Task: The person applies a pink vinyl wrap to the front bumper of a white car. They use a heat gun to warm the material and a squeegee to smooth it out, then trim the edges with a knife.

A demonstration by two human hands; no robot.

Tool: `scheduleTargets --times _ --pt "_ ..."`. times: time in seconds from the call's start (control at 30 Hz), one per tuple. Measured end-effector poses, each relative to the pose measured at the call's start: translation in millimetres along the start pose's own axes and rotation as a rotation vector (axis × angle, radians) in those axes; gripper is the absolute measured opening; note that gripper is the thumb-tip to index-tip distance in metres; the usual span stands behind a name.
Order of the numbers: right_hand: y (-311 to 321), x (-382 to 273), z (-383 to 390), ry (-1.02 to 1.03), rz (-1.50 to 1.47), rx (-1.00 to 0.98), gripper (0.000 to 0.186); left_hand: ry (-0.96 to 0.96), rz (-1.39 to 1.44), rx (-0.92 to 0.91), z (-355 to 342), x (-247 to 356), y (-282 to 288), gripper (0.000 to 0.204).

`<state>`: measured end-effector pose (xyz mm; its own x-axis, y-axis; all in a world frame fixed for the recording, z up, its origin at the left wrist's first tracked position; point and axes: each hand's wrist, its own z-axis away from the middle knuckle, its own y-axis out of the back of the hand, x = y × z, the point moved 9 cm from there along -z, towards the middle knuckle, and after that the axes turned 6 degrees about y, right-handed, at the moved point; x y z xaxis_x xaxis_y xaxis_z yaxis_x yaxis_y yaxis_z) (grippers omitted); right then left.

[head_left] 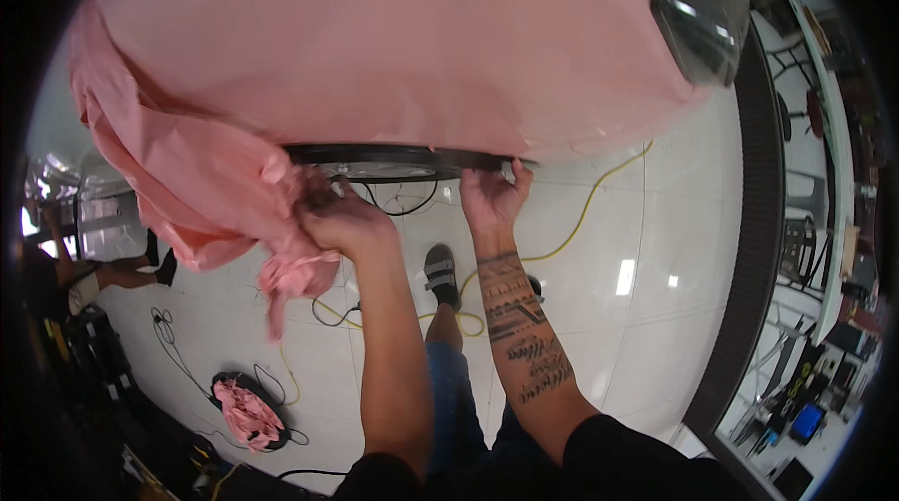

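A broad curved car panel (421,42) in glossy pink film fills the upper view, with a black trim edge (393,153) along its bottom. Loose pink vinyl wrap film (178,173) hangs crumpled from its left side. My left hand (346,215), slightly blurred, is closed on a bunch of this film just below the panel. At the bottom edge, farther right, my right hand (493,197) faces palm up with fingers curled onto the black trim. The thumb points up beside the edge, and the fingertips are partly hidden.
Yellow hose (588,211) and black cables snake over the pale tiled floor. A dark container (248,412) with crumpled pink film lies lower left. Another person's legs (122,274) show at left. A dark floor strip (749,248) and cluttered table (805,407) line the right.
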<state>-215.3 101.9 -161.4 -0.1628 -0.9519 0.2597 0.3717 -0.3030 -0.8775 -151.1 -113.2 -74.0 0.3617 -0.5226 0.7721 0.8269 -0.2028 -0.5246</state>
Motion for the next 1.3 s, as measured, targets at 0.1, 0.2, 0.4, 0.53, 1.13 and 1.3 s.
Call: scheduleTargets --times 0.1,0.2,0.4,0.53,1.13,1.3 --pt "11.7 15.3 26.5 -0.162 0.292 0.045 0.044 -0.001 0.247 0.025 -16.6 46.9 -59.0 0.048" --pt "21.0 13.2 55.6 -0.335 0.406 0.067 0.049 0.038 0.246 0.071 -20.6 55.6 -60.1 0.045" --pt "56.8 -72.9 98.3 -0.445 0.741 0.189 0.048 -0.150 0.108 0.261 -83.2 116.7 -18.9 0.027" --pt "68.0 -88.1 127.0 -0.515 0.900 0.308 0.048 -0.273 0.150 0.224 -128.6 138.8 -7.3 0.024" --pt "1.7 -57.0 152.7 -0.693 1.387 0.421 0.044 -0.316 0.149 0.633 -249.4 199.4 102.8 0.048" --pt "-3.1 -49.6 169.5 -0.794 1.445 0.417 0.045 -0.383 0.098 0.577 -320.7 232.2 96.7 0.052"
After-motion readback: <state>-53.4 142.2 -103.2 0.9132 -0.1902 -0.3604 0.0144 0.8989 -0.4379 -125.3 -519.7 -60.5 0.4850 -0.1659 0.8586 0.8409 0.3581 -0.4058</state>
